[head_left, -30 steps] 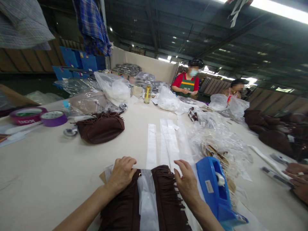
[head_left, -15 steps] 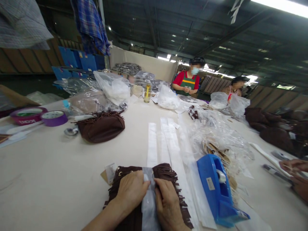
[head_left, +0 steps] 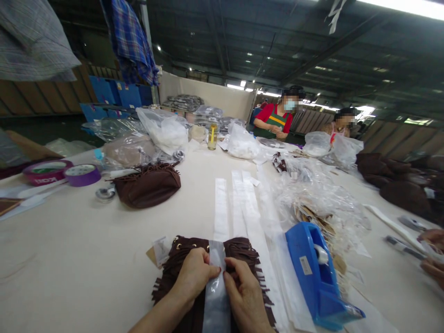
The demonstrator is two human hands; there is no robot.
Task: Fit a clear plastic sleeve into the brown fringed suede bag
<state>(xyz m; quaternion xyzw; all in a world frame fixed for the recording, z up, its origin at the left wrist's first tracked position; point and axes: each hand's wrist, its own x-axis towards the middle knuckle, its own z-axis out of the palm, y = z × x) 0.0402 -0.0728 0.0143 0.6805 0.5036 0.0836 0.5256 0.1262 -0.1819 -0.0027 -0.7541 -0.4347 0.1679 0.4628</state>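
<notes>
A dark brown fringed bag [head_left: 180,249] with metal eyelets lies on the table in front of me. A translucent grey plastic strip [head_left: 218,289] runs lengthwise down its middle. My left hand [head_left: 194,275] rests on the bag, thumb and curled fingers pinching the strip's left edge. Opposite it, my right hand [head_left: 245,291] has its thumb and forefinger closed at the strip's right edge. A small tag [head_left: 160,251] pokes out beside the bag's upper left corner. White strips [head_left: 221,203] lie flat just beyond the bag.
Right of the bag stands a blue tape dispenser [head_left: 312,273], with crumpled clear plastic [head_left: 315,189] behind it. Another brown bag [head_left: 149,187] and purple tape rolls [head_left: 82,175] are at left. A co-worker's hands [head_left: 432,249] show at the right edge; two people are across the table.
Both hands stay at the strip; my left thumb now reaches slightly farther over it, and both hands sit slightly lower against the bag's top edge. The view has shifted a little.
</notes>
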